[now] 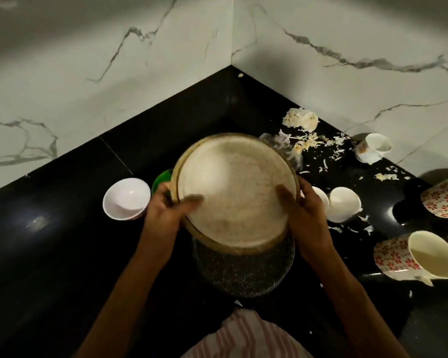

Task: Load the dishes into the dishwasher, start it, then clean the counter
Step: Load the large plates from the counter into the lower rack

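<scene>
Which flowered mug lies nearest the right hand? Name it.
The flowered mug at the lower right, on its side with its mouth toward the camera; the other lies farther back.

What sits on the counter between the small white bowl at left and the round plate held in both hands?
In the head view, a green dish, mostly hidden behind the plate and left hand, sits beside the white bowl.
</scene>
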### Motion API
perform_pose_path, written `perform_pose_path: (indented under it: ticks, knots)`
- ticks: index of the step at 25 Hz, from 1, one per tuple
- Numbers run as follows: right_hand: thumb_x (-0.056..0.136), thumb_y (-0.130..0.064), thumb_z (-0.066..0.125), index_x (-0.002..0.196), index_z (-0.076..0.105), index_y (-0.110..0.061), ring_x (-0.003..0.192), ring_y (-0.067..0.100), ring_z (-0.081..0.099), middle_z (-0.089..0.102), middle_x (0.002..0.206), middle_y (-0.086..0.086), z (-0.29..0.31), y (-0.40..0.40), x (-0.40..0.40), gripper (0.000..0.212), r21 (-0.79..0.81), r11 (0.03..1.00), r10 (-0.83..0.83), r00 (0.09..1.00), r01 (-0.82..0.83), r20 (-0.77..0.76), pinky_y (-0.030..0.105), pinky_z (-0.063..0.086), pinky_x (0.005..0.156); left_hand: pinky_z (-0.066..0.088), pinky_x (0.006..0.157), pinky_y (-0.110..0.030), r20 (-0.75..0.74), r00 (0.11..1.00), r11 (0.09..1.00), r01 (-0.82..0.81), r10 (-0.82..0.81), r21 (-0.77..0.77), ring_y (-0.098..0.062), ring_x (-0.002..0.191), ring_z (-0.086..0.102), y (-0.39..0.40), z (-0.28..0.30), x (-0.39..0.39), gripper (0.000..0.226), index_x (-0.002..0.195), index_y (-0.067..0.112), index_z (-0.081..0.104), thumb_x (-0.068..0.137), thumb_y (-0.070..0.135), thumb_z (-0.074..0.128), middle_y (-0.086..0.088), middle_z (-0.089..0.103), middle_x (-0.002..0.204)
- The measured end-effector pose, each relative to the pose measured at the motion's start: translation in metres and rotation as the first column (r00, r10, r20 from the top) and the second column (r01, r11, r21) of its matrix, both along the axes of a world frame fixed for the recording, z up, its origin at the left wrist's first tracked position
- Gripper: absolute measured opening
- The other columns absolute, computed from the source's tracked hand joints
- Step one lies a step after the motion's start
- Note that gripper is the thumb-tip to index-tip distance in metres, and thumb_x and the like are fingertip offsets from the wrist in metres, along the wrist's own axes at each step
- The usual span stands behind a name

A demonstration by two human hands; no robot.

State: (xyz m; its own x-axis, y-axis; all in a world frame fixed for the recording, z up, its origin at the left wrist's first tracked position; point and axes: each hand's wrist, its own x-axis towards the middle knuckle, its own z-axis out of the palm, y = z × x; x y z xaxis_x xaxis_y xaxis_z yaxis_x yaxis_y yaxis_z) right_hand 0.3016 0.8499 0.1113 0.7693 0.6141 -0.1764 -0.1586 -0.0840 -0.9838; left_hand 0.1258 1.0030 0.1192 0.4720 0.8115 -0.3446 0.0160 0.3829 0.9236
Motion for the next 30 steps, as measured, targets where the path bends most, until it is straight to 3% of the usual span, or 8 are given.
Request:
perform_pose_path:
  ticks: [8,10,15,19,22,25,27,30]
  knots:
    - [0.097,-0.028,0.056,0.139,0.05,-0.015,0.117,0.02,0.057,0.061,0.128,0.003,-0.046,-0.05,-0.016,0.044,-0.399,0.914,0.036,0.967,0.07,0.252,0.037,0.049,0.096,0.04,0.066,-0.01,-0.551,0.833,0.942,0.223,-0.051,0.25,-0.001,0.086,0.056,-0.082,-0.064,-0.038,0.033,0.106,0.027,0.053,0.082,0.04,0.072,0.015,0.058,0.096]
    - [0.097,-0.03,0.056,0.135,0.054,-0.012,0.113,0.024,0.06,0.064,0.123,0.006,-0.054,-0.053,-0.014,0.042,-0.481,0.873,0.087,0.945,0.08,0.315,0.036,0.05,0.092,0.038,0.066,-0.014,-0.617,0.787,0.873,0.307,-0.009,0.379,-0.006,0.084,0.053,-0.081,-0.074,-0.039,0.03,0.108,0.023,0.06,0.086,0.043,0.067,0.007,0.057,0.096]
    - [0.094,-0.033,0.059,0.123,0.06,-0.007,0.105,0.028,0.058,0.056,0.121,0.012,-0.069,-0.051,-0.005,0.038,-0.614,0.786,0.269,0.854,0.073,0.446,0.029,0.045,0.08,0.041,0.071,-0.028,-0.671,0.737,0.81,0.341,0.084,0.477,-0.018,0.087,0.052,-0.077,-0.088,-0.032,0.039,0.112,0.014,0.059,0.089,0.045,0.061,-0.002,0.048,0.099]
    - [0.092,-0.036,0.061,0.118,0.06,-0.003,0.115,0.032,0.051,0.051,0.125,0.016,-0.083,-0.048,-0.004,0.042,-0.682,0.727,0.327,0.832,0.081,0.448,0.036,0.048,0.089,0.049,0.08,-0.035,-0.7,0.707,0.8,0.362,0.099,0.478,-0.024,0.101,0.054,-0.076,-0.098,-0.035,0.048,0.124,0.015,0.057,0.088,0.047,0.061,-0.004,0.044,0.114]
    - [0.091,-0.041,0.061,0.111,0.062,-0.004,0.101,0.029,0.058,0.058,0.115,0.014,-0.083,-0.042,0.0,0.042,-0.707,0.703,0.298,0.871,0.076,0.39,0.03,0.047,0.073,0.045,0.085,-0.033,-0.681,0.728,0.841,0.321,0.076,0.437,-0.026,0.109,0.053,-0.075,-0.096,-0.032,0.046,0.126,0.016,0.057,0.088,0.04,0.065,-0.008,0.048,0.122]
    - [0.092,-0.039,0.062,0.101,0.064,-0.005,0.08,0.02,0.063,0.067,0.096,0.009,-0.072,-0.036,0.003,0.035,-0.664,0.748,0.202,0.945,0.02,0.256,0.028,0.048,0.058,0.047,0.075,-0.024,-0.594,0.803,0.895,0.224,0.055,0.386,-0.018,0.095,0.061,-0.068,-0.088,-0.027,0.034,0.112,0.014,0.065,0.084,0.032,0.071,0.0,0.061,0.102]
    - [0.091,-0.039,0.063,0.096,0.065,-0.006,0.079,0.022,0.065,0.068,0.092,0.011,-0.069,-0.036,0.003,0.034,-0.629,0.778,0.133,0.978,-0.001,0.163,0.038,0.054,0.066,0.047,0.063,-0.018,-0.512,0.858,0.943,0.139,0.038,0.303,-0.008,0.081,0.063,-0.061,-0.083,-0.026,0.024,0.104,0.013,0.068,0.084,0.027,0.072,0.011,0.063,0.084]
    - [0.086,-0.043,0.068,0.109,0.062,-0.008,0.09,0.022,0.065,0.067,0.103,0.006,-0.065,-0.04,-0.004,0.042,-0.57,0.821,0.049,0.998,-0.025,0.027,0.038,0.056,0.072,0.047,0.063,-0.017,-0.439,0.898,0.969,0.112,-0.004,0.219,0.001,0.078,0.06,-0.057,-0.082,-0.028,0.019,0.103,0.016,0.07,0.086,0.025,0.07,0.015,0.064,0.084]
